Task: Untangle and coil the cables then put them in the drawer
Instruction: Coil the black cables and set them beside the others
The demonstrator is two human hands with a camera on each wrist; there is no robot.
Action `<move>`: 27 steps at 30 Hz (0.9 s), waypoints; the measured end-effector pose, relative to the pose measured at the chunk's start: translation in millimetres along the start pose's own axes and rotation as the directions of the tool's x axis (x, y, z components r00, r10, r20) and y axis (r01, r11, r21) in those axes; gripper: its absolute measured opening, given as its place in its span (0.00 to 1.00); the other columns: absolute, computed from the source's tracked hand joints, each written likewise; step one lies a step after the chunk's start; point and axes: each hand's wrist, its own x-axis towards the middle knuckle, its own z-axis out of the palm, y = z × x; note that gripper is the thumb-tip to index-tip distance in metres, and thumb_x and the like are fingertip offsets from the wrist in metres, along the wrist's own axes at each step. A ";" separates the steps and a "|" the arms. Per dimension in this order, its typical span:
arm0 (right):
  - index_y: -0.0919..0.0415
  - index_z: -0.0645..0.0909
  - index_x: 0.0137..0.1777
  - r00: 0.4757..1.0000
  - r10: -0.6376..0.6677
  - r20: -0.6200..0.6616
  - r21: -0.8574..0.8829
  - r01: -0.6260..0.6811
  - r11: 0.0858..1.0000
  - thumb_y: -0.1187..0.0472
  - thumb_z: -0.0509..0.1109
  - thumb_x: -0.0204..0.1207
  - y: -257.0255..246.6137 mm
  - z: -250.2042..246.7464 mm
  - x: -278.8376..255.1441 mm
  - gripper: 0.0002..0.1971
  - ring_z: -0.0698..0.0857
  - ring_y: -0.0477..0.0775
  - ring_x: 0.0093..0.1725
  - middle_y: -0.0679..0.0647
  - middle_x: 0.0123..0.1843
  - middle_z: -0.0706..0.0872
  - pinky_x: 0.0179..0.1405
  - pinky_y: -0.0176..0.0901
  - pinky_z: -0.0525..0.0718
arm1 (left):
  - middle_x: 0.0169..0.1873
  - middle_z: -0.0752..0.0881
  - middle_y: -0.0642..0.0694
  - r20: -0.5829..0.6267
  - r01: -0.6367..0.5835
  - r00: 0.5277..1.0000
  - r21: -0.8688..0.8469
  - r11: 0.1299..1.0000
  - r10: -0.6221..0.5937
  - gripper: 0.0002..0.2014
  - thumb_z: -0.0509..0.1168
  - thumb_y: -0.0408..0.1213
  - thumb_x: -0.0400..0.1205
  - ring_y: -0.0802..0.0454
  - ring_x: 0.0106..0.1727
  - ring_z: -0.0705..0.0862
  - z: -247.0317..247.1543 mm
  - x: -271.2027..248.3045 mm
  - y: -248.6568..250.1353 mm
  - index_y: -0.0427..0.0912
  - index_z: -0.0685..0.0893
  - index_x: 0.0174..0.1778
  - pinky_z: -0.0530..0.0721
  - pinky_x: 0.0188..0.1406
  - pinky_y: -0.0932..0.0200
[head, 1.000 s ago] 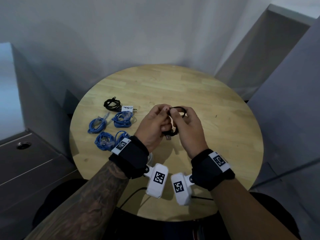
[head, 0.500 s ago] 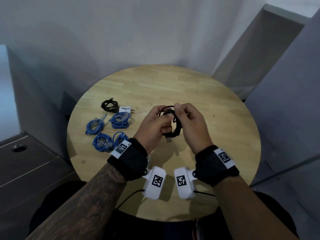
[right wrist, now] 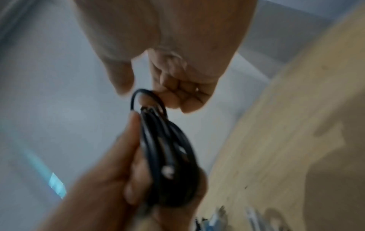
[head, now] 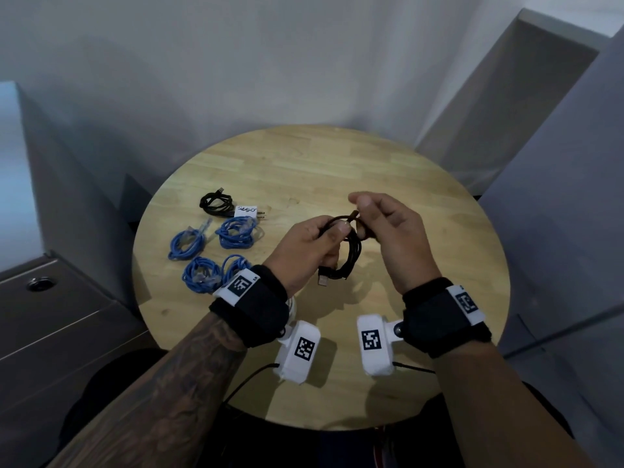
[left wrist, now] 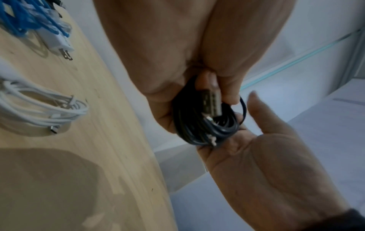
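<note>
A black cable [head: 349, 256] wound into a small coil hangs above the middle of the round wooden table [head: 388, 163]. My left hand [head: 332, 231] grips the top of the coil, and a USB plug [head: 323, 281] dangles below it. My right hand [head: 361, 212] is just right of it, with thumb and forefinger pinching a strand at the coil's top. The left wrist view shows the coil [left wrist: 207, 125] with the plug [left wrist: 212, 104] under my fingers. In the right wrist view a loop [right wrist: 146, 96] runs to my curled right fingers.
Several blue coiled cables [head: 216, 251] lie at the table's left. A black coil [head: 216, 202] and a white charger [head: 248, 211] lie behind them. A white coiled cable [left wrist: 39, 109] sits near the front edge. A grey drawer cabinet [head: 50, 319] stands to the left.
My right hand has risen and moved right, drawing a strand out of the coil. The coil now hangs lower from my left hand.
</note>
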 end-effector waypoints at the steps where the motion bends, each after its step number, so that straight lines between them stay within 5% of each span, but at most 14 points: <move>1: 0.64 0.89 0.58 0.996 0.084 0.037 0.042 -0.086 0.995 0.58 0.69 0.84 2.2 -2.1 1.4 0.11 0.83 0.48 0.39 0.50 0.32 0.83 0.50 0.42 0.85 | 0.23 0.62 0.55 -0.006 -0.006 1.000 0.009 1.000 0.006 0.14 0.58 0.34 0.89 0.57 0.23 0.59 -0.9 0.5 -1.3 0.23 0.77 0.53 0.62 0.23 0.66; 3: 0.62 0.90 0.56 0.973 0.174 0.154 0.060 -0.185 0.981 0.57 0.70 0.84 4.8 -7.8 2.8 0.11 0.87 0.53 0.47 0.57 0.43 0.90 0.58 0.49 0.86 | 0.23 0.62 0.54 -0.018 -0.020 1.000 0.014 1.000 0.020 0.09 0.58 0.34 0.88 0.57 0.23 0.59 -1.2 -0.4 -1.0 0.31 0.79 0.49 0.62 0.23 0.65; 5: 0.62 0.91 0.52 0.975 0.138 0.173 -0.053 -0.131 0.990 0.55 0.70 0.83 4.2 -12.0 2.4 0.11 0.88 0.51 0.49 0.57 0.48 0.92 0.54 0.45 0.87 | 0.24 0.63 0.55 -0.015 -0.009 1.000 -0.007 1.000 0.009 0.07 0.59 0.35 0.88 0.57 0.24 0.60 -1.6 -1.0 -1.3 0.35 0.78 0.49 0.63 0.23 0.65; 7: 0.64 0.89 0.46 0.998 0.029 0.052 -0.136 -0.022 0.990 0.56 0.71 0.83 0.4 -14.0 3.7 0.12 0.84 0.46 0.39 0.53 0.39 0.89 0.43 0.38 0.81 | 0.25 0.65 0.54 0.016 0.057 0.998 -0.054 0.997 -0.056 0.08 0.62 0.37 0.87 0.58 0.25 0.62 -0.1 -2.1 -1.1 0.35 0.77 0.52 0.64 0.24 0.66; 11: 0.70 0.83 0.39 0.965 -0.124 -0.229 -0.144 0.092 0.985 0.54 0.71 0.84 -3.3 -22.9 16.2 0.18 0.75 0.44 0.32 0.53 0.31 0.79 0.39 0.36 0.76 | 0.30 0.64 0.49 0.120 0.244 0.966 -0.140 0.960 -0.229 0.10 0.58 0.39 0.89 0.58 0.27 0.65 8.5 -5.0 -5.5 0.35 0.76 0.57 0.64 0.25 0.66; 16: 0.62 0.84 0.39 0.926 -0.104 -0.363 -0.097 0.073 0.993 0.52 0.70 0.84 0.6 -32.6 18.7 0.16 0.73 0.43 0.32 0.47 0.29 0.75 0.39 0.35 0.75 | 0.27 0.66 0.53 0.125 0.136 0.983 -0.001 0.991 -0.135 0.09 0.57 0.34 0.89 0.58 0.28 0.65 10.3 -2.2 -8.7 0.33 0.79 0.55 0.67 0.27 0.68; 20: 0.54 0.85 0.40 0.985 -0.027 -0.171 0.084 0.042 0.996 0.60 0.72 0.82 -0.4 -38.0 17.4 0.08 0.78 0.48 0.35 0.50 0.34 0.82 0.39 0.39 0.77 | 0.25 0.67 0.55 -0.049 0.040 0.998 -0.088 0.995 -0.044 0.09 0.56 0.34 0.89 0.60 0.26 0.64 -0.5 -0.5 -5.3 0.36 0.80 0.48 0.66 0.26 0.69; 24: 0.59 0.87 0.49 0.994 0.033 0.103 -0.177 -0.014 0.984 0.70 0.72 0.80 4.8 -34.9 10.9 0.06 0.84 0.46 0.37 0.53 0.38 0.90 0.41 0.32 0.81 | 0.25 0.66 0.54 -0.078 0.016 0.996 -0.309 0.951 -0.042 0.13 0.53 0.31 0.90 0.62 0.25 0.63 -6.7 -2.0 5.0 0.40 0.77 0.41 0.61 0.24 0.69; 27: 0.61 0.86 0.49 0.982 0.111 0.150 -0.201 -0.080 0.976 0.71 0.71 0.80 15.7 -18.4 5.5 0.05 0.84 0.40 0.37 0.50 0.38 0.89 0.39 0.27 0.78 | 0.26 0.66 0.53 -0.034 0.018 0.999 -0.276 0.961 -0.029 0.11 0.52 0.32 0.90 0.62 0.25 0.63 -4.0 -2.9 7.5 0.37 0.77 0.45 0.61 0.25 0.69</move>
